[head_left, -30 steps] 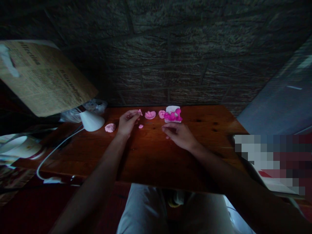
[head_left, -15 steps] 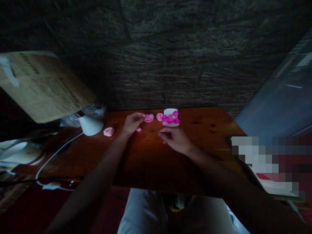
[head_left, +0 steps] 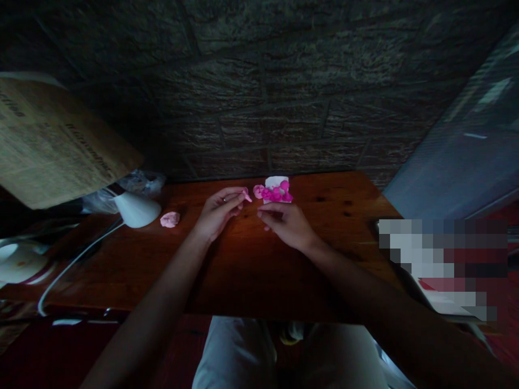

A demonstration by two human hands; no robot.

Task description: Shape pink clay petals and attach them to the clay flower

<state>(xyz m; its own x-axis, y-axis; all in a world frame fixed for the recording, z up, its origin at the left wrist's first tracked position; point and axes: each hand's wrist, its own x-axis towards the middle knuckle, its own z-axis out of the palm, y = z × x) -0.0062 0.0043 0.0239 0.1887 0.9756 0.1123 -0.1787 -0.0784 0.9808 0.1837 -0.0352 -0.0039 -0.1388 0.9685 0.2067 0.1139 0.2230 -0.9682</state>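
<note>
A dim head view over a reddish wooden worktop set against a dark brick wall; the left hand hovers near the far edge, its fingers pinched shut on a small pink clay piece; the right hand sits just beside it, fingers curled inward, and whether they hold anything cannot be told; beyond both hands lies a white card with bright pink clay shapes; a pale pink lump rests well to the left, near a white lamp base.

Printed headline on newspaper-pattern lampshade, letters too blurred to read (dim light)
</note>
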